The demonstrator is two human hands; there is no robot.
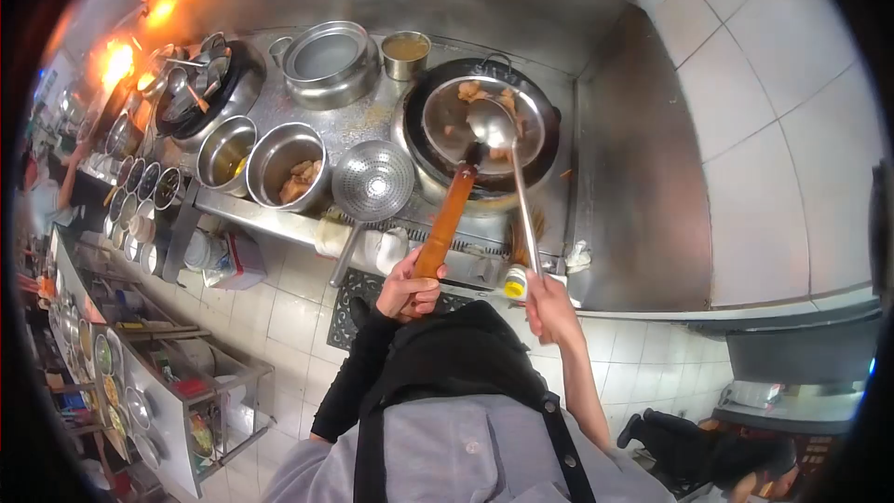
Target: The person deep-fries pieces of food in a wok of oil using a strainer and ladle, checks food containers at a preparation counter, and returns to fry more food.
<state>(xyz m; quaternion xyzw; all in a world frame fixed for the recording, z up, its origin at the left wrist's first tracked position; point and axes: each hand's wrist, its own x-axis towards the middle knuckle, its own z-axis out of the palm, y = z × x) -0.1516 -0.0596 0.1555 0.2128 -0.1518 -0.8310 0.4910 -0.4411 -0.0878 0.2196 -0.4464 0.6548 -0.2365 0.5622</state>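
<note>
My left hand (408,292) is wrapped round the end of a long wooden handle (451,216). The handle runs up to a metal wok (440,121) on the burner at the right of the range. Held in my right hand (551,307) is a ladle (527,214) by its metal shaft, its round bowl down inside the wok. Brown pieces of food (471,90) lie in the wok around the ladle bowl, which hides part of them. A perforated strainer (373,182) rests left of the wooden handle, its own handle hanging over the range edge.
Two deep pots stand left of the strainer, one with meat chunks (300,181), one with yellow liquid (233,168). Behind are a large lidded pot (331,63) and a tin of broth (407,48). Flames (117,63) burn at far left. A person (712,447) is at lower right.
</note>
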